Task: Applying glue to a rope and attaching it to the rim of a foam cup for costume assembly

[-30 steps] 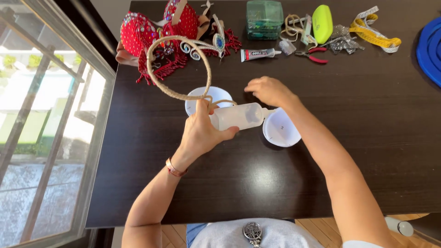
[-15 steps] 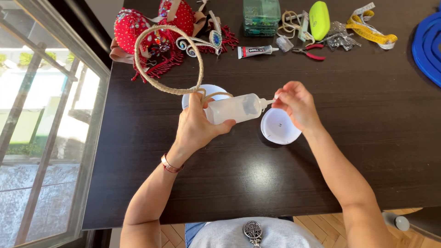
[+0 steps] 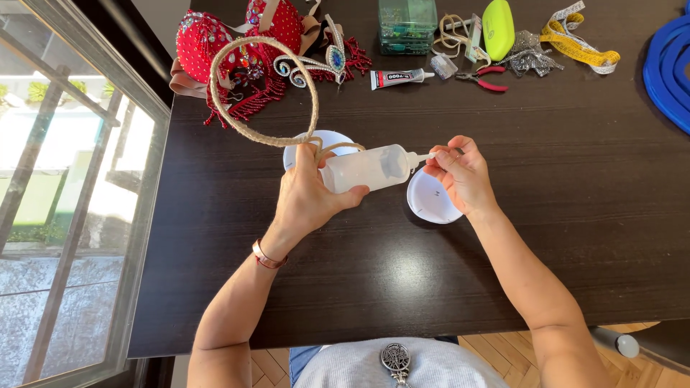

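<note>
My left hand (image 3: 305,197) grips a translucent squeeze bottle (image 3: 370,169) lying sideways, nozzle pointing right, together with a twine-wrapped hoop (image 3: 237,122) that arcs up to the left. My right hand (image 3: 460,172) pinches the bottle's white nozzle tip (image 3: 424,156) with its fingertips. A small white dish (image 3: 430,201) sits on the dark table (image 3: 546,215) under my right hand. A second white dish (image 3: 327,140) lies behind the bottle, partly hidden by my left hand.
At the back: a red beaded garment (image 3: 237,43) with jewelled trim, a green plastic box (image 3: 407,25), a glue tube (image 3: 399,77), red-handled pliers (image 3: 483,77), a lime case (image 3: 498,27), yellow tape measure (image 3: 578,39), blue hose (image 3: 668,61). A window (image 3: 65,194) is at left.
My right hand moved from above the bottle's body to its nozzle tip and now pinches it. The left hand keeps the bottle and hoop in about the same place.
</note>
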